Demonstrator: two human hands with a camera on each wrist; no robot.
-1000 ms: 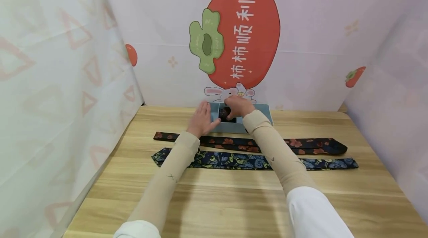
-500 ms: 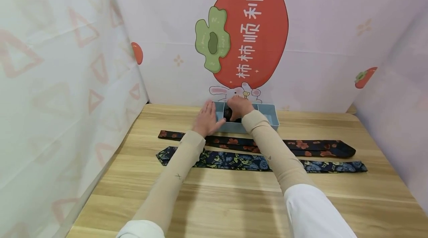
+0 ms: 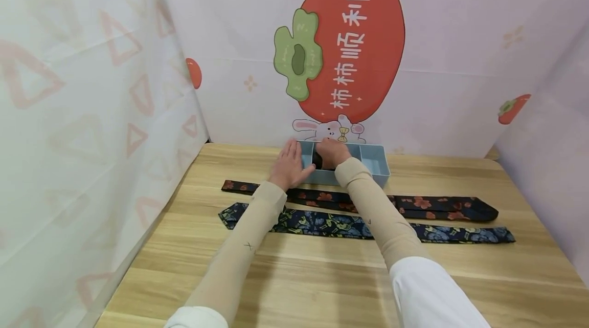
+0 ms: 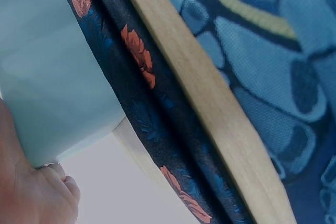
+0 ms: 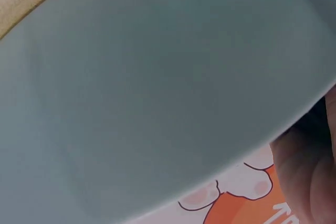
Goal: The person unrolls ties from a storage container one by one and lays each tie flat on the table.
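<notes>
A light blue divided box (image 3: 322, 178) stands at the back of the table. My left hand (image 3: 289, 167) lies against its left end, fingers straight and thumb along the front rim; the left wrist view catches part of this hand (image 4: 39, 192). My right hand (image 3: 333, 154) reaches into a middle compartment and grips a dark rolled-up necktie (image 3: 318, 160), mostly hidden by the hand. In the right wrist view the box wall (image 5: 157, 98) fills most of the picture, with dark cloth (image 5: 315, 121) between the fingers.
A dark necktie with red flowers (image 3: 448, 208) lies stretched out in front of the box. Nearer to me, parallel to it, is a navy necktie with blue and yellow pattern (image 3: 338, 224). A printed cloth (image 3: 230, 113) hangs right behind the box.
My right hand has sunk deeper into the compartment with the rolled necktie, of which less shows now. The left hand keeps its place on the box. The head view has shifted slightly.
</notes>
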